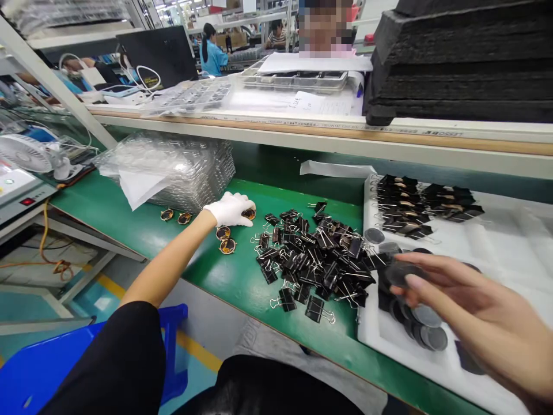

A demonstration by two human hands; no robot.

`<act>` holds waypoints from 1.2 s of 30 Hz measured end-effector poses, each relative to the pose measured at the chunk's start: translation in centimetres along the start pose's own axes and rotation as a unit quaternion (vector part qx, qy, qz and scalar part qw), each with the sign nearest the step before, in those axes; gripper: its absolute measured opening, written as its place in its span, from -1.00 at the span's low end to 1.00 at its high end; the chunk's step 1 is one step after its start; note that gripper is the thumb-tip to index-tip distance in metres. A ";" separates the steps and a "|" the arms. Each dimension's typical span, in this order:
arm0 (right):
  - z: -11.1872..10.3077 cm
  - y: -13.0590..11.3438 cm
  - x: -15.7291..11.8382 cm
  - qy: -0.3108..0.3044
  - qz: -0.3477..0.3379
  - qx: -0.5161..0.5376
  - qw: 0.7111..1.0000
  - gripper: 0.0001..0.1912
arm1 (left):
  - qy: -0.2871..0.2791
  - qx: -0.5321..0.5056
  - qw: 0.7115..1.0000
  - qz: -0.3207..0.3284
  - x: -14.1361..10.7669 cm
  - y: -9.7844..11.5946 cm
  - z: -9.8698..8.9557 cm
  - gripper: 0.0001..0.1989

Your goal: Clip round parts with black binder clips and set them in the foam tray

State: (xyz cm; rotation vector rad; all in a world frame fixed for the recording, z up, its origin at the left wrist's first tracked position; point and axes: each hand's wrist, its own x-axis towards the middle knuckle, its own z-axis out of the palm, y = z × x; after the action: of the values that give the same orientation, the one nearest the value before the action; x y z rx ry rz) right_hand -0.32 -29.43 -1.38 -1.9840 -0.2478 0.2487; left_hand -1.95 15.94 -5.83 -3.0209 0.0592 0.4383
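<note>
"What does your right hand (pixel 410 279) have?"

"It's bare, thumb and fingers pinched on a dark disc (pixel 402 273), which I hold above the near left part of the white tray (pixel 367 329). More dark discs (pixel 432 338) lie in there, overlapping, with black clips in rows (pixel 406 202) behind them."

"And your left hand (pixel 231 209)?"

"Gloved in white, reaching across the green worktop (pixel 207 271). My fingers are at a gold-rimmed round piece (pixel 249 214); I can't tell whether they grip it or just touch it."

"What's near that one?"

"Two similar pieces (pixel 227 246) sit close by, towards me, and two others further left. Behind is a stack of clear plastic trays (pixel 185 167). A heap of binder clips (pixel 319 253) lies to the right, between my hands."
</note>
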 end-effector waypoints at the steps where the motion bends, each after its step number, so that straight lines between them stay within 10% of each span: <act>1: 1.0 -0.3 0.0 -0.038 -0.006 0.019 0.999 -0.56 | 0.004 0.005 1.000 0.001 0.0 0.4 0.1 -0.42; 10: 7.0 -1.7 0.7 -0.145 -0.014 0.191 0.971 -0.54 | 0.261 -0.178 0.945 0.084 -3.6 7.8 -3.9 -0.58; 15: 7.9 -1.7 0.2 -0.120 -0.070 0.151 0.979 -0.59 | 0.295 -0.128 0.923 0.213 -5.9 16.2 -4.5 -0.66; 20: 7.6 -0.1 0.4 -0.182 -0.052 0.135 0.973 -0.53 | 0.290 -0.107 0.913 0.268 -5.9 19.5 -3.7 -0.75; 24: 6.6 1.7 1.0 -0.150 -0.010 0.134 0.979 -0.57 | 0.259 -0.181 0.897 0.310 -4.9 17.5 -4.4 -0.51; 27: 6.0 2.5 1.2 -0.076 0.022 0.182 0.980 -0.54 | 0.267 -0.208 0.924 0.180 -2.7 13.4 -4.6 -0.53; 29: 5.8 2.7 1.4 -0.065 0.045 0.225 0.971 -0.52 | 0.202 -0.154 0.965 0.055 -0.5 10.3 -4.0 -0.51; 32: 6.1 2.6 1.7 -0.075 0.061 0.268 0.958 -0.51 | 0.029 -0.152 0.987 0.042 2.7 7.1 -2.1 -0.54; 36: 6.5 2.7 2.0 -0.095 0.068 0.289 0.950 -0.53 | 0.027 -0.182 0.982 0.044 4.3 6.0 -0.4 -0.70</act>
State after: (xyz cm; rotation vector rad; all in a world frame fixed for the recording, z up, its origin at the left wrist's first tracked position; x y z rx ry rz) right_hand -0.08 -24.33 -6.56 -1.3961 -0.1382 0.5393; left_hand 1.98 9.84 -7.12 -3.4007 0.1306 0.4156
